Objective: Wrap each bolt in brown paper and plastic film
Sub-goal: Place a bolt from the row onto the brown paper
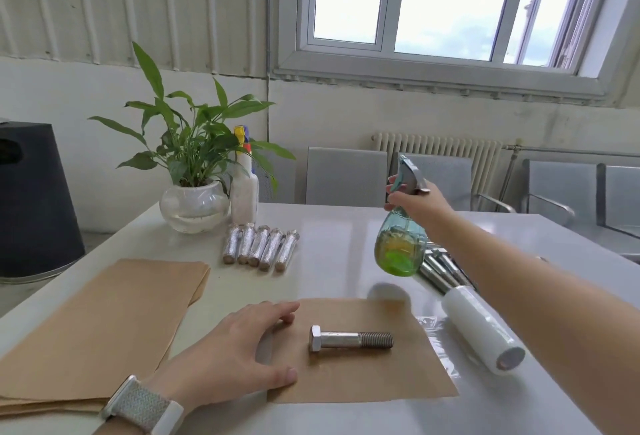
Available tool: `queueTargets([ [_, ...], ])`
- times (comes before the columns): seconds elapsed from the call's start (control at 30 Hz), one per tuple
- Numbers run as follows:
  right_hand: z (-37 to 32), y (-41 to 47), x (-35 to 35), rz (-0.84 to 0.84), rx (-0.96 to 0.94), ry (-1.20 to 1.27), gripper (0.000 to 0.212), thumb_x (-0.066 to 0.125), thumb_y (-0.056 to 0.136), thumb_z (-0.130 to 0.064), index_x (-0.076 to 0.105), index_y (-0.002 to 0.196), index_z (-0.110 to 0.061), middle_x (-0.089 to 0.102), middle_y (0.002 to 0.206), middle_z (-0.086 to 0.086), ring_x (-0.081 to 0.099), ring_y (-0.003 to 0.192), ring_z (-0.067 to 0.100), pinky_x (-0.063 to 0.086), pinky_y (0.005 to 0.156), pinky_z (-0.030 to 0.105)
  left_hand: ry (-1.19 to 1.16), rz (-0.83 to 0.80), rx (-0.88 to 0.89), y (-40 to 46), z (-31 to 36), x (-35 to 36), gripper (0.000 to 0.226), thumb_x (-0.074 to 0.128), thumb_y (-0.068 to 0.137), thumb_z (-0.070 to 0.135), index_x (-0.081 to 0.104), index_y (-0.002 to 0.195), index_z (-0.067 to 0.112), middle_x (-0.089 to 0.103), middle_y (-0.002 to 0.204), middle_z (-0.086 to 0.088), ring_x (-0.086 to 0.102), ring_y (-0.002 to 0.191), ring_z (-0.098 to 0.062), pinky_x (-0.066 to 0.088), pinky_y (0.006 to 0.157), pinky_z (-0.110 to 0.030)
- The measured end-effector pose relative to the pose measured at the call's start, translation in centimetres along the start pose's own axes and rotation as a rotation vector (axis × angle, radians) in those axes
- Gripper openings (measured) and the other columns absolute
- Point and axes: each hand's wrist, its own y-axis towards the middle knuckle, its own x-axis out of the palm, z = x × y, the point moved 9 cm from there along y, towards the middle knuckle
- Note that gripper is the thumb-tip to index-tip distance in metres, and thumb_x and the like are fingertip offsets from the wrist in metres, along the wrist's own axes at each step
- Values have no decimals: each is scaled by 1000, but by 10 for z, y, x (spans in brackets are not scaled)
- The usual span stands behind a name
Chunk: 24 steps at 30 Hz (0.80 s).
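A bare steel bolt point(351, 338) lies on a single brown paper sheet point(363, 379) near the table's front edge, head to the left. My left hand point(239, 348) rests flat on the sheet's left edge, fingers relaxed. My right hand point(414, 200) grips the neck of a teal spray bottle point(401, 244) with green liquid, held in the air above and behind the sheet. A white roll of plastic film point(483, 329) lies right of the sheet. Several wrapped bolts point(261, 247) sit in a row further back. Unwrapped bolts point(441, 270) lie partly hidden behind my right forearm.
A stack of brown paper sheets point(104, 327) lies at the left of the white table point(339, 233). At the back left stand a potted plant in a glass bowl point(192, 206) and a white spray bottle point(244, 188). Grey chairs point(346, 176) line the far side.
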Motion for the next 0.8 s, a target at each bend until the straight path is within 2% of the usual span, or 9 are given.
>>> queueTargets([
  [0.13, 33, 14, 12, 57, 16, 13, 30, 59, 85, 4, 63, 110, -11, 67, 104, 11, 67, 99, 31, 49, 64, 19, 16, -5, 10, 2, 2, 0, 80, 73, 76, 55, 25, 141, 56, 38, 128, 40, 27, 120, 24, 20, 105, -5],
  [0.3, 51, 19, 11, 100, 37, -80, 28, 73, 79, -9, 65, 106, -10, 69, 101, 12, 53, 73, 16, 42, 64, 28, 30, -15, 20, 2, 0, 0, 77, 72, 76, 57, 23, 136, 60, 35, 128, 42, 23, 120, 27, 15, 101, 0],
  [0.37, 51, 14, 10, 61, 35, -105, 41, 82, 77, -23, 59, 111, -14, 66, 104, 4, 59, 86, 17, 44, 69, 28, 27, -14, 28, 3, 1, 0, 78, 71, 76, 58, 24, 138, 58, 36, 128, 42, 25, 122, 25, 17, 105, -4],
  [0.47, 49, -8, -4, 63, 66, -47, 85, 84, 76, -32, 38, 145, -12, 56, 131, 4, 57, 115, 22, 47, 84, 30, 9, 2, 28, 2, 2, -2, 79, 71, 74, 58, 28, 141, 54, 37, 128, 41, 28, 124, 22, 19, 107, -6],
  [0.5, 46, -22, -15, 105, 41, -82, 91, 84, 76, -32, 33, 149, -12, 51, 138, 6, 53, 121, 22, 47, 91, 34, 7, 7, 30, 2, 2, -2, 80, 71, 74, 58, 29, 142, 53, 38, 128, 41, 29, 124, 21, 20, 107, -5],
  [0.57, 25, -65, -27, 127, -158, -284, 79, 83, 75, -35, 44, 141, -19, 57, 131, 0, 54, 116, 14, 46, 99, 37, 18, 19, 39, 1, 4, -4, 78, 70, 73, 61, 31, 140, 54, 37, 125, 43, 28, 123, 23, 18, 102, 0],
  [0.63, -2, -121, -5, -96, -500, -510, 52, 76, 75, -48, 57, 122, -37, 62, 114, -18, 56, 105, 0, 44, 97, 31, 66, 33, 52, 0, 6, -5, 71, 66, 71, 66, 32, 133, 59, 33, 122, 48, 23, 120, 27, 14, 97, 5],
  [0.7, -4, -176, 30, -413, -795, -816, 35, 64, 81, -60, 62, 110, -42, 62, 106, -24, 55, 103, -3, 37, 98, 29, 111, 66, 59, -1, 7, -9, 67, 64, 72, 67, 34, 131, 60, 33, 121, 48, 24, 119, 26, 14, 99, 2],
  [0.8, 22, -215, 58, -710, -935, -1178, 33, 51, 87, -62, 64, 110, -42, 61, 101, -24, 55, 99, 2, 29, 107, 28, 154, 168, 67, -2, 9, -19, 54, 69, 81, 52, 47, 130, 49, 42, 123, 39, 36, 120, 17, 25, 107, -16],
])
